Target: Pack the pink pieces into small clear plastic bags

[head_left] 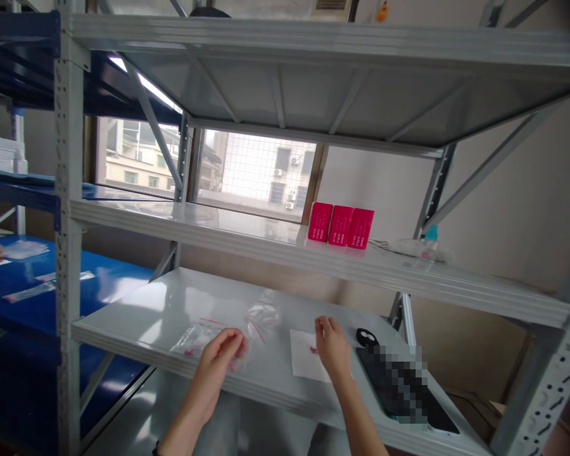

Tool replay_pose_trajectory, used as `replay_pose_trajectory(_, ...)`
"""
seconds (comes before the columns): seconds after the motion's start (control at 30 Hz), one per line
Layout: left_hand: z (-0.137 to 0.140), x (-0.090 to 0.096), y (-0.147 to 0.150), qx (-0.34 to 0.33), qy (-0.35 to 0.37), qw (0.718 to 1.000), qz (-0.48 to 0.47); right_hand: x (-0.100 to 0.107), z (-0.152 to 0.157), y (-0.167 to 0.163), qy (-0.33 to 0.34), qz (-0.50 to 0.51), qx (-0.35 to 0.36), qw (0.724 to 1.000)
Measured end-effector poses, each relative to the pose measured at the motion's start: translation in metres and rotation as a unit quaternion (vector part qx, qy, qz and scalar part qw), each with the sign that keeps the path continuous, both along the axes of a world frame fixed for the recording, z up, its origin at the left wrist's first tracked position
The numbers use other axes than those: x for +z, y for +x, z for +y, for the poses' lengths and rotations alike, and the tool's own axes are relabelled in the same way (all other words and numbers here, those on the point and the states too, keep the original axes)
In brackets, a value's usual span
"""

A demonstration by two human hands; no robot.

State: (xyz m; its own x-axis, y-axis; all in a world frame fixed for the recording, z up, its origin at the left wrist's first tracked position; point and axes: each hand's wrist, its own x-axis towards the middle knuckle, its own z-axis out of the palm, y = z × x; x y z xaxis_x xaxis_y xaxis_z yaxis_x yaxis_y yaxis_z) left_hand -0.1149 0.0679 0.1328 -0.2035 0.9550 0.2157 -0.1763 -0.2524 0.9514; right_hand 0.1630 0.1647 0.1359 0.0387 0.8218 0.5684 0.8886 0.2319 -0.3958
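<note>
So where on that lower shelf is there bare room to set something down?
Bare room: the lower shelf's back left, behind the clear bags, and the strip between the bags and the white sheet. Crowded: the front, with the left hand on the bags, the right hand on the sheet, and the dark tablet.

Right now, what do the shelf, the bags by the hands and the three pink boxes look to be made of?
Shelf: looks like painted sheet metal, pale grey and glossy; it mirrors the window light, and the uprights are punched. Bags: thin clear plastic film, crinkled and see-through, with a red strip at the mouth. Left hand touches one. Pink boxes: probably printed card, sharp-edged, with a slight sheen; too far to be sure.
</note>
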Motion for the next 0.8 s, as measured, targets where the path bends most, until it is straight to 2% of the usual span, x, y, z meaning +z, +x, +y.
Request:
replay_pose_trajectory(0.07,-0.018,-0.006,0.014,-0.039,-0.026,0.999,-0.026,0.015,-0.031,-0.015,-0.023,0.12,0.141,0.982)
replay_pose_trajectory(0.13,-0.03,-0.013,0.025,-0.068,-0.044,0.996,-0.039,0.021,-0.066,-0.032,-0.091,0.169,0.281,0.94)
replay_pose_trajectory(0.2,-0.037,-0.022,0.032,-0.083,-0.056,0.994,-0.031,0.016,-0.098,-0.047,-0.165,0.199,0.348,0.901)
replay_pose_trajectory(0.27,-0.039,-0.033,0.034,-0.092,-0.064,0.994,-0.004,-0.001,-0.119,-0.057,-0.203,0.248,0.347,0.881)
replay_pose_trajectory(0.33,-0.038,-0.046,0.034,-0.083,-0.071,0.994,0.028,-0.027,-0.129,-0.061,-0.22,0.3,0.327,0.869)
replay_pose_trajectory(0.37,-0.038,-0.052,0.034,-0.058,-0.068,0.995,0.043,-0.041,-0.13,-0.061,-0.226,0.321,0.32,0.862)
replay_pose_trajectory(0.43,-0.04,-0.063,0.035,0.033,-0.042,0.996,0.078,-0.067,-0.129,-0.061,-0.223,0.362,0.299,0.854)
replay_pose_trajectory(0.5,-0.046,-0.068,0.04,0.114,-0.004,0.986,0.119,-0.084,-0.129,-0.06,-0.205,0.404,0.273,0.849)
replay_pose_trajectory(0.53,-0.05,-0.069,0.044,0.121,0.01,0.983,0.137,-0.088,-0.129,-0.06,-0.196,0.419,0.261,0.847)
replay_pose_trajectory(0.6,-0.059,-0.067,0.055,0.078,0.009,0.985,0.151,-0.09,-0.133,-0.06,-0.188,0.435,0.247,0.845)
replay_pose_trajectory(0.67,-0.065,-0.064,0.066,0.006,0.004,0.99,0.143,-0.086,-0.136,-0.06,-0.183,0.44,0.245,0.845)
replay_pose_trajectory(0.8,-0.063,-0.066,0.079,-0.086,0.025,0.987,0.131,-0.078,-0.141,-0.06,-0.176,0.427,0.262,0.848)
